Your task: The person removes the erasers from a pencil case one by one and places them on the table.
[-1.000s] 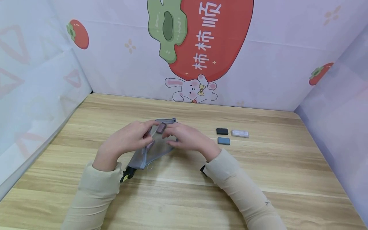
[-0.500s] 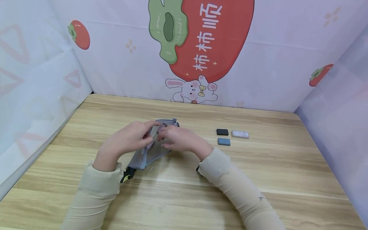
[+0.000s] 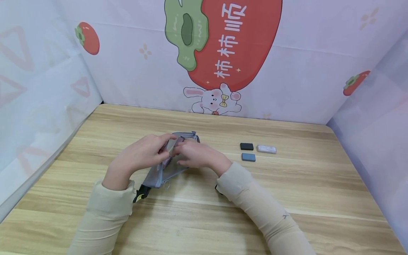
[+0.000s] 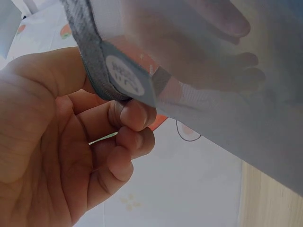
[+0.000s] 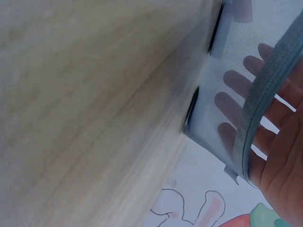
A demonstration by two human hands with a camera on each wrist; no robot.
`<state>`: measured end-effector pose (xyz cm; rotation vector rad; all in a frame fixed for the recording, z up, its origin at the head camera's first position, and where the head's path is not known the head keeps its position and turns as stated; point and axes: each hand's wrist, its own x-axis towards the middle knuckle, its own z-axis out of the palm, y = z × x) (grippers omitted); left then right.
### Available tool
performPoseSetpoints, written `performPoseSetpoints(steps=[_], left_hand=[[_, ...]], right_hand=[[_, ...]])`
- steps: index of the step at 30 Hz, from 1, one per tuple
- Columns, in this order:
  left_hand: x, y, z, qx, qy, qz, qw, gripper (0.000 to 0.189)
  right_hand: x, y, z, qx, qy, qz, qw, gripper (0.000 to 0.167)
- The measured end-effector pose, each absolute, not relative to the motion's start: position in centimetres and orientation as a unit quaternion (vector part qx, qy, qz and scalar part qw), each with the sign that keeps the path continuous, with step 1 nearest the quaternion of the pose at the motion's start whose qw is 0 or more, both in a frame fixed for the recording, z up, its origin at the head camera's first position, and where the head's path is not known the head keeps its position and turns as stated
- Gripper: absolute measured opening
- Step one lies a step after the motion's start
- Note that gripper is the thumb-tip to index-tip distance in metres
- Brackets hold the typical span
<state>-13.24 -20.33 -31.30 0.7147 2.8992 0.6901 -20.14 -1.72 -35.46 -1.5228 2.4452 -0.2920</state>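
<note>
A grey see-through mesh zip pouch (image 3: 172, 170) stands tilted on the table with its mouth spread. My left hand (image 3: 143, 150) pinches the zippered edge near a pale round label (image 4: 124, 74). Through that mouth reaches my right hand (image 3: 196, 153); in the right wrist view its fingers (image 5: 232, 106) look straight and spread behind the mesh, with nothing seen between them. A small purplish-brown block (image 3: 180, 140) shows at the pouch's opening beside the right fingertips in the head view. Other contents are blurred by the mesh.
Right of the pouch lie a black block (image 3: 247, 146), a blue block (image 3: 248, 157) and a pale marbled bar (image 3: 266, 149). A black and yellow-green object (image 3: 142, 193) pokes out by the left cuff. Printed cloth walls (image 3: 134, 78) enclose the wooden table (image 3: 178, 219).
My right hand has moved left and deeper into the pouch. The small block it held up at the opening is now mostly hidden by its fingers. My left hand keeps its place.
</note>
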Motion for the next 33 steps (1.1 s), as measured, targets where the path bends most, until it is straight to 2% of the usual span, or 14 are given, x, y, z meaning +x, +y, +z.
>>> performPoseSetpoints(steps=[12, 33], left_hand=[[-13.3, -20.3, -31.3, 0.232, 0.947, 0.221, 0.033, 0.046], [-13.2, -20.3, -31.2, 0.234, 0.946, 0.223, 0.034, 0.047]], right_hand=[[-20.4, -2.1, -35.7, -0.539, 0.830, -0.089, 0.111, 0.030], [-21.0, -2.8, -36.6, -0.530, 0.830, -0.104, 0.139, 0.032]])
